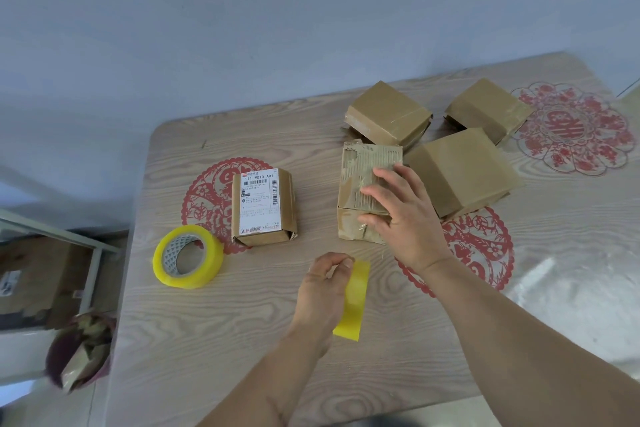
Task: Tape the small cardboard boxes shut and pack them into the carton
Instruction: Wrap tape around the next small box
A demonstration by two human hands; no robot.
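— What is nearest to you?

— My left hand (pixel 323 282) pinches a yellow tape strip (pixel 353 302) at its top end, over the desk (pixel 207 340).

— And the other?

— My right hand (pixel 398 215) lies with fingers spread on the torn box (pixel 363 166). The tape roll (pixel 188 256) and labelled box (pixel 263 206) stand left. Three taped boxes (pixel 460 170) are behind.

L hand (pixel 323 282) pinches tape strip (pixel 355 302); R hand (pixel 398 211) on torn box (pixel 360 180).
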